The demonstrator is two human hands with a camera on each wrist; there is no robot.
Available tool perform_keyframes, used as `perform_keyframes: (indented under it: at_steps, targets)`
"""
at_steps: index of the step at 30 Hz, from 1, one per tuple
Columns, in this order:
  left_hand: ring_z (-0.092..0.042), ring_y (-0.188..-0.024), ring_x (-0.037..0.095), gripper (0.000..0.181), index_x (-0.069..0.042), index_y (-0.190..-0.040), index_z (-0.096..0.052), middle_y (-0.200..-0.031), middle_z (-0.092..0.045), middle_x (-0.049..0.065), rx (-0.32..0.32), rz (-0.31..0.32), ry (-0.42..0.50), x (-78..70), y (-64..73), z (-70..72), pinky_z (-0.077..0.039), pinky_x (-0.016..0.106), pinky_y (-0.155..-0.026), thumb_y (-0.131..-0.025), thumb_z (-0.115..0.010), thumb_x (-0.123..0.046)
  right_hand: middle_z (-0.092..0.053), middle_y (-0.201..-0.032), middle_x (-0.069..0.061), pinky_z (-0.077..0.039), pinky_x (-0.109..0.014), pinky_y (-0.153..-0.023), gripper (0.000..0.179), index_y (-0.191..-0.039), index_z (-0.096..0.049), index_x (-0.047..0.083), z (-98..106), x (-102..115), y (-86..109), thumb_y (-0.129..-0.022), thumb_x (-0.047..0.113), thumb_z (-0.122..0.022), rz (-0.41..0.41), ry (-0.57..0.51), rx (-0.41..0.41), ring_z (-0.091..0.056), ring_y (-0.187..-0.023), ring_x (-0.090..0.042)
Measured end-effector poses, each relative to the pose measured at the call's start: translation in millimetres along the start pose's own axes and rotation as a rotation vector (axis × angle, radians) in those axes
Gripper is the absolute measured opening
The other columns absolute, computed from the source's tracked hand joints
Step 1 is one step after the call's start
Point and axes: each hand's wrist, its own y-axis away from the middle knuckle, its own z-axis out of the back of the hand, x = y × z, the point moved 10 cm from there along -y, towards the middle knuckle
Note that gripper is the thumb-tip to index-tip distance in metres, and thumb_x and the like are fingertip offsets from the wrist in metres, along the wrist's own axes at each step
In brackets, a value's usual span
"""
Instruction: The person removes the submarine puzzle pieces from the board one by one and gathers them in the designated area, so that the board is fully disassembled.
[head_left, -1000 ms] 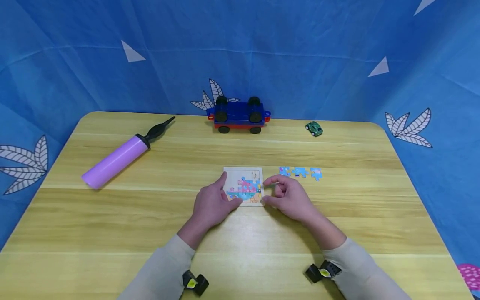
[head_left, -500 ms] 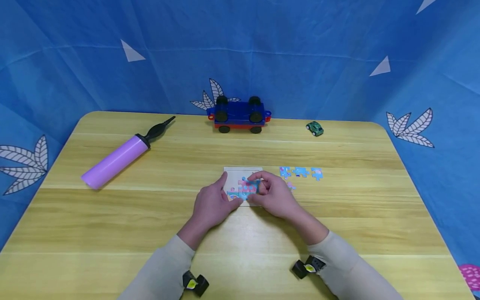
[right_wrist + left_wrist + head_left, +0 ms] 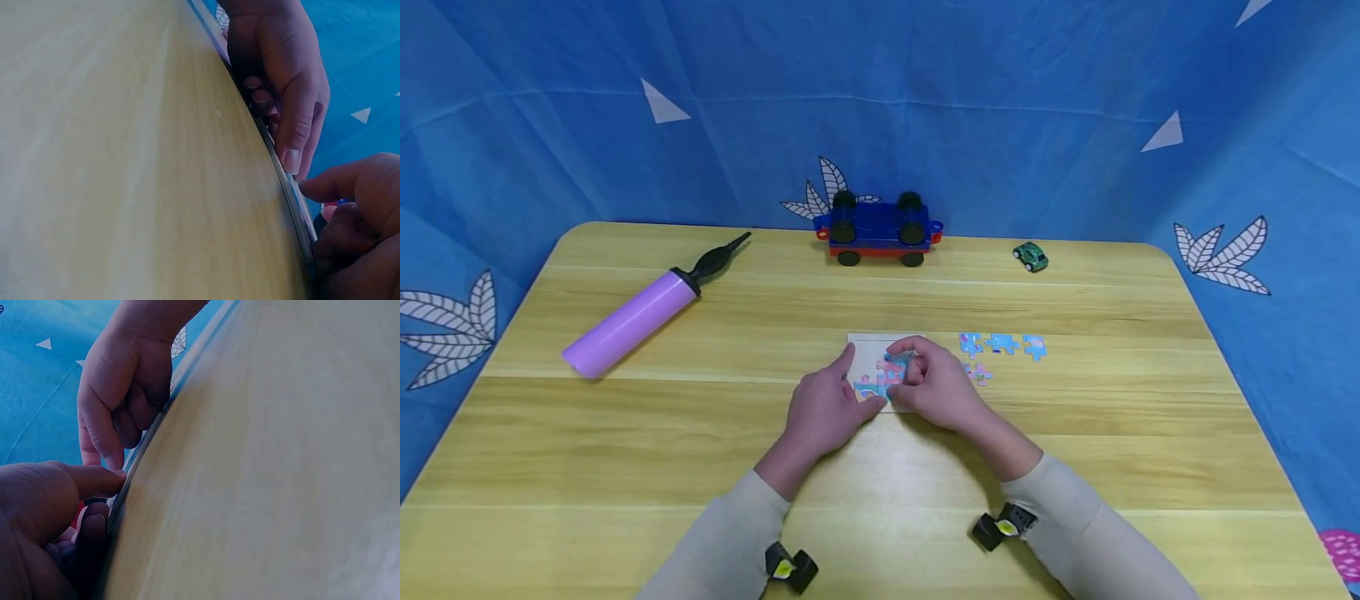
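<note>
A small white puzzle board (image 3: 867, 347) lies flat in the middle of the table, partly filled with blue and pink puzzle pieces (image 3: 891, 368). My left hand (image 3: 823, 408) grips its near left corner, thumb along the front edge and fingers at the left side. Over the right half of the board is my right hand (image 3: 943, 387). Its thumb and index finger are spread, tips at the fitted pieces, while the other fingers bend inward. That hand hides the board's right side. Both the left hand (image 3: 56, 506) and the right hand (image 3: 122, 381) show at the board's edge in the left wrist view.
Right of the board lie several loose puzzle pieces (image 3: 1002, 342), with a pink one (image 3: 980, 374) nearer. A purple hand pump (image 3: 636, 321) lies at left. Along the back are an overturned blue toy wagon (image 3: 876, 227) and a green toy car (image 3: 1031, 257). Blue cloth (image 3: 1000, 125) hangs behind.
My right hand has slid left from the board's right edge onto the fitted pieces, uncovering a pink loose piece. The left hand keeps its place.
</note>
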Motion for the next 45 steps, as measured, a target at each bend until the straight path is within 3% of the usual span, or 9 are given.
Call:
perform_keyframes:
  at_steps: [10, 24, 41, 45]
  targets:
    - [-0.048, -0.053, 0.011, 0.087, 0.001, -0.150, -0.043, -0.061, -0.052, -0.005, 0.005, 0.013, 0.004, 2.7, 0.1, -1.1, -0.037, 0.030, -0.050, -0.080, -0.084, -0.033, -0.045, -0.060, 0.002, -0.041, -0.030, -0.060, 0.050, -0.125, -0.058, 0.006, -4.9, -7.1, -4.6, -0.079, -0.002, -0.076, -0.044, 0.036, 0.061, -0.040, -0.051, -0.013]
    - [-0.049, -0.054, 0.010, 0.087, 0.001, -0.150, -0.042, -0.061, -0.052, -0.006, 0.001, 0.015, 0.011, 3.8, 1.1, -1.7, -0.039, 0.031, -0.051, -0.080, -0.083, -0.032, -0.043, -0.059, 0.002, -0.045, -0.033, -0.072, 0.052, -0.126, -0.055, 0.001, -8.6, -7.1, -6.8, -0.079, -0.005, -0.076, -0.068, -0.006, 0.091, -0.038, -0.051, -0.012]
    - [-0.049, -0.053, 0.010, 0.088, 0.001, -0.150, -0.042, -0.061, -0.053, -0.006, 0.000, 0.013, 0.001, 3.0, -0.2, -2.1, -0.038, 0.031, -0.050, -0.080, -0.084, -0.033, -0.046, -0.060, 0.000, -0.042, -0.030, -0.060, 0.051, -0.124, -0.052, 0.001, -7.1, -10.2, -8.7, -0.079, -0.006, -0.076, -0.075, -0.017, 0.084, -0.040, -0.049, -0.012]
    - [-0.049, -0.053, 0.010, 0.088, 0.002, -0.150, -0.043, -0.061, -0.052, -0.006, -0.005, 0.009, 0.002, 2.7, -0.2, -1.8, -0.038, 0.031, -0.050, -0.080, -0.084, -0.033, -0.042, -0.059, 0.001, -0.039, -0.028, -0.056, 0.045, -0.117, -0.052, 0.003, -7.5, -9.8, -8.3, -0.080, -0.008, -0.075, -0.069, -0.046, 0.084, -0.038, -0.049, -0.012]
